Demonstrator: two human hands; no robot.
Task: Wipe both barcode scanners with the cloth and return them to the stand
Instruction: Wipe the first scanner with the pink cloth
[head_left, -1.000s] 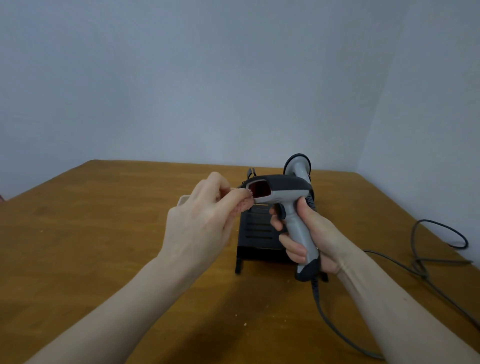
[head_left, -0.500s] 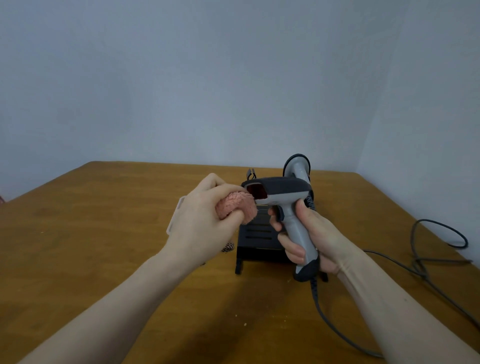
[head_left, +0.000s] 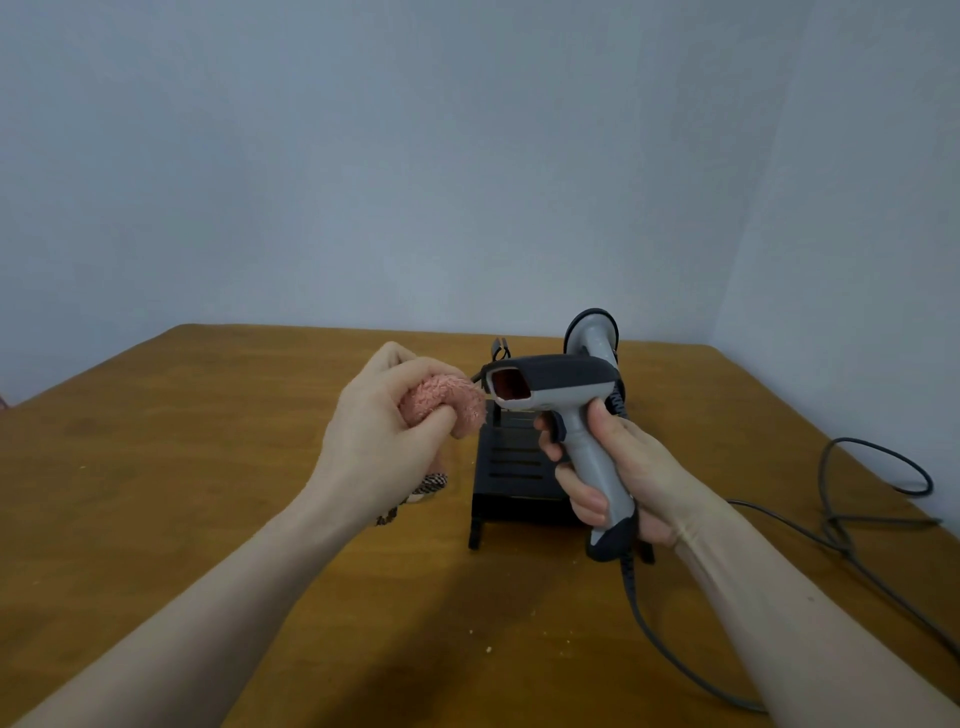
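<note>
Pale grey walls backed a wooden counter (head_left: 156, 467). Above it the right hand (head_left: 618, 467) gripped a grey barcode scanner (head_left: 566, 395) by its handle, window facing the left hand (head_left: 374, 436), which pinched a bunched pink cloth (head_left: 447, 405) just beside that window. Wiping looked underway. A second scanner (head_left: 592, 332) sat upright at the black stand (head_left: 511, 478), its cleaning undeterminable; returning remained.

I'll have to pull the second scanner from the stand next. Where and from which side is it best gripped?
Probably by the second scanner's grey handle, which sticks up at the stand's far right corner, its dark butt end topmost. Come from above and the right, once the right hand is free of the held scanner. Its head is hidden behind that scanner, so the handle is the only graspable part showing.
</note>
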